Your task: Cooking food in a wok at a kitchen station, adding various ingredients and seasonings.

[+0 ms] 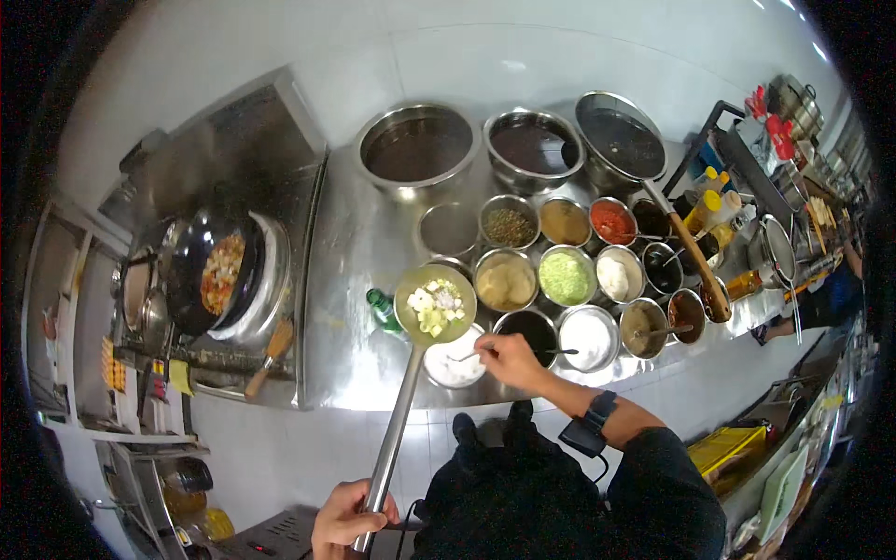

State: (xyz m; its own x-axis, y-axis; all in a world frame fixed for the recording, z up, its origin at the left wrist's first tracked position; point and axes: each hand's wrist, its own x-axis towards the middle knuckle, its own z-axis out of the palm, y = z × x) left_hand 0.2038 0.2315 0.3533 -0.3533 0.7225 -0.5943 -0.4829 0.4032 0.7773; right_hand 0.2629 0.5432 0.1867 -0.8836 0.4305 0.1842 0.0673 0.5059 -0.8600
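Observation:
My left hand (353,519) grips the long metal handle of a ladle (435,304), whose round bowl holds chopped white and pale green pieces. The bowl hangs over the near part of the seasoning containers, partly above a metal container of white powder (453,367). My right hand (512,358) pinches the handle of a small spoon (464,357) that reaches into this powder. Beside it stand a container of dark liquid (525,332) with a spoon and another of white granules (589,339). Left of the ladle bowl lies a green glass bottle (382,308), partly hidden.
At the left, a black wok (203,273) with diced food sits on the stove, near a bamboo brush (278,339). Large pots of dark liquid (418,143) line the wall. A wooden-handled utensil (689,245) crosses containers at right. Another person's leg (794,325) shows far right.

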